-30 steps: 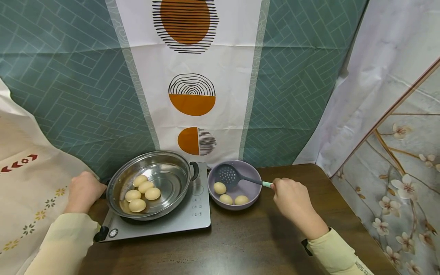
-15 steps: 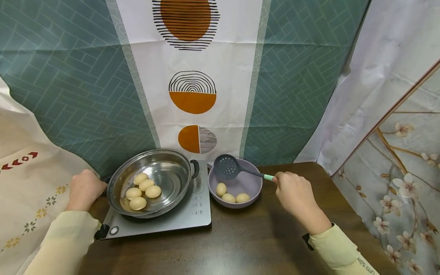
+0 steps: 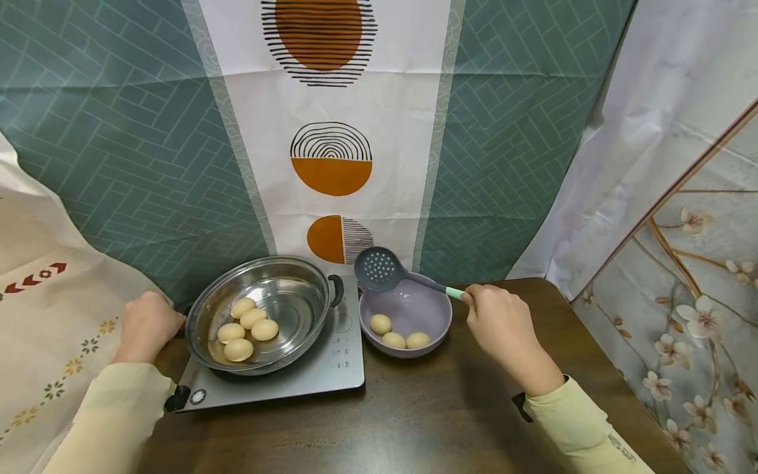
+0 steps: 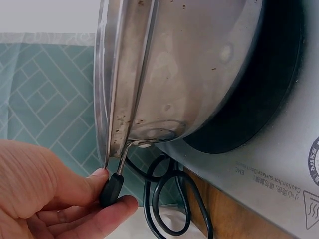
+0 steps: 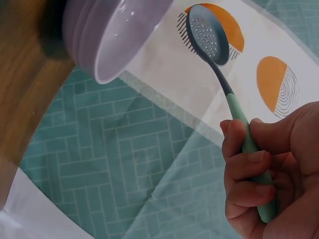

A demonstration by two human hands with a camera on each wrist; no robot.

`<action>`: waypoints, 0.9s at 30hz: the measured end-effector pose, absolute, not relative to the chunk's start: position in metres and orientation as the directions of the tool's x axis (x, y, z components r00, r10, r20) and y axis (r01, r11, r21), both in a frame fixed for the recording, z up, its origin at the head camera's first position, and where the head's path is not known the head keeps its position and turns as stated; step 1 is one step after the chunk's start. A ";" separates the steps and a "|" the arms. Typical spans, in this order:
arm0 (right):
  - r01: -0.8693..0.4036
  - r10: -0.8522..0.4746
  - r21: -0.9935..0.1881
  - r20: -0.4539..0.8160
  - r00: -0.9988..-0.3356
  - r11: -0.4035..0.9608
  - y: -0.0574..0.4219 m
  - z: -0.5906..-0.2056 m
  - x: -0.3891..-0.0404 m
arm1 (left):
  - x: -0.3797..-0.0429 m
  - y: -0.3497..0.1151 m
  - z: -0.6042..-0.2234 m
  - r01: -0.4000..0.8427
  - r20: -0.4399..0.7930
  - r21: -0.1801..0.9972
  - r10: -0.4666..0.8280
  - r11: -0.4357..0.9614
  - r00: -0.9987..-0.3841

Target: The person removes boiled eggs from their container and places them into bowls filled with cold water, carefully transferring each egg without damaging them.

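Observation:
My right hand [image 3: 499, 327] grips the green handle of a grey slotted skimmer [image 3: 379, 270], fingers wrapped round it in the right wrist view. The skimmer's perforated head carries nothing and is raised over the far left rim of a purple bowl [image 3: 435, 316]. Three eggs [image 3: 393, 340] lie at the near side of that bowl. My left hand [image 3: 146, 327] pinches the black side handle [image 4: 111, 190] of a wide steel pot [image 3: 296, 299], between thumb and fingers. Several pale brown eggs [image 3: 252, 318] sit together in the left part of the pot.
Under the pot is a silver induction cooker [image 3: 331, 368] on a dark wooden table [image 3: 391, 421]. A black cord [image 4: 189, 199] coils beside the cooker. Behind the table hangs a green and white patterned cloth [image 3: 497, 164].
The skimmer has risen out of the bowl and shifted left towards the pot, its head leaving the eggs. One egg in the bowl has shifted slightly. My left hand stays on the pot handle.

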State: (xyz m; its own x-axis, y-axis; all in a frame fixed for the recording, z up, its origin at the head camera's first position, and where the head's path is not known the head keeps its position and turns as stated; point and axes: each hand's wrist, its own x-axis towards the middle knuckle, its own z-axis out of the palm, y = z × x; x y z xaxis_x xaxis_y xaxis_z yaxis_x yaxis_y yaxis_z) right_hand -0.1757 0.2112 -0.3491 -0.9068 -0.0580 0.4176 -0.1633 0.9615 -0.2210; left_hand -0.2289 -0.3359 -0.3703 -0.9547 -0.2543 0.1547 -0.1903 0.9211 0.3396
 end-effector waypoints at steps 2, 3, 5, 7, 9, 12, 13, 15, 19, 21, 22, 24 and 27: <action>-0.163 -0.053 -0.229 0.421 -0.906 0.960 0.208 -0.348 -0.176 | -0.228 -0.335 -0.370 -0.193 0.148 0.342 -0.255 0.920 -0.955; -0.163 -0.050 -0.232 0.425 -0.904 0.959 0.207 -0.347 -0.176 | -0.228 -0.335 -0.370 -0.194 0.145 0.344 -0.256 0.919 -0.956; -0.162 -0.044 -0.239 0.433 -0.900 0.958 0.203 -0.345 -0.176 | -0.228 -0.334 -0.369 -0.199 0.134 0.348 -0.259 0.916 -0.957; -0.166 -0.043 -0.240 0.447 -0.893 0.956 0.198 -0.343 -0.176 | -0.229 -0.334 -0.369 -0.201 0.128 0.351 -0.259 0.915 -0.957; -0.175 -0.045 -0.242 0.464 -0.884 0.954 0.191 -0.341 -0.176 | -0.229 -0.335 -0.369 -0.197 0.128 0.352 -0.255 0.915 -0.958; -0.205 -0.065 -0.232 0.498 -0.864 0.951 0.179 -0.338 -0.176 | -0.227 -0.336 -0.369 -0.191 0.134 0.348 -0.250 0.918 -0.959; -0.219 -0.076 -0.227 0.510 -0.857 0.949 0.175 -0.338 -0.175 | -0.226 -0.337 -0.369 -0.189 0.136 0.346 -0.248 0.919 -0.959; -0.251 -0.105 -0.209 0.533 -0.839 0.945 0.166 -0.339 -0.175 | -0.225 -0.337 -0.370 -0.189 0.137 0.345 -0.248 0.920 -0.959; -0.317 -0.168 -0.174 0.568 -0.806 0.932 0.150 -0.343 -0.173 | -0.225 -0.335 -0.371 -0.176 0.152 0.339 -0.238 0.924 -0.959; -0.345 -0.197 -0.149 0.588 -0.785 0.927 0.143 -0.346 -0.174 | -0.227 -0.334 -0.371 -0.172 0.158 0.334 -0.236 0.927 -0.959; -0.356 -0.211 -0.135 0.599 -0.773 0.925 0.140 -0.348 -0.174 | -0.227 -0.333 -0.370 -0.173 0.160 0.332 -0.236 0.927 -0.958; -0.379 -0.237 -0.105 0.621 -0.747 0.919 0.134 -0.350 -0.176 | -0.229 -0.333 -0.369 -0.179 0.157 0.335 -0.242 0.925 -0.957; -0.409 -0.275 -0.064 0.645 -0.713 0.910 0.123 -0.353 -0.177 | -0.228 -0.333 -0.369 -0.188 0.153 0.342 -0.252 0.921 -0.955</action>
